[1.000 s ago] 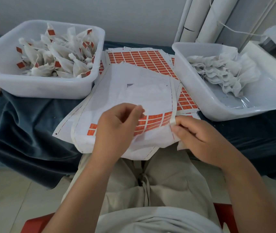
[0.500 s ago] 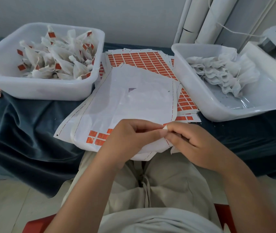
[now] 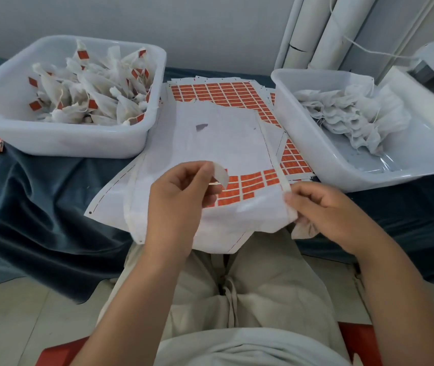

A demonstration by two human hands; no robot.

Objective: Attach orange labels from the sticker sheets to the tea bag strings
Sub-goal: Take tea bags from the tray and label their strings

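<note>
A mostly stripped sticker sheet (image 3: pixel 210 143) lies over my lap and the table edge, with a few rows of orange labels (image 3: pixel 250 183) left at its near end. My left hand (image 3: pixel 179 191) pinches a peeled label (image 3: pixel 221 175), which curls up with its white underside showing. My right hand (image 3: pixel 324 207) grips a white tea bag (image 3: pixel 303 229) at the sheet's right edge, fingertips at the sheet's border. The tea bag's string is too thin to make out.
A white tub (image 3: pixel 65 140) at the left holds labelled tea bags (image 3: pixel 91 96). A second tub (image 3: pixel 316 165) at the right holds unlabelled tea bags (image 3: pixel 350 114). Full sticker sheets (image 3: pixel 224 93) lie between the tubs. A dark cloth (image 3: pixel 38 194) covers the table. White pipes (image 3: pixel 316 30) stand behind.
Half a second ago both hands met at the sheet's right edge. My left hand has since pulled back to the left and up with a label in its fingertips.
</note>
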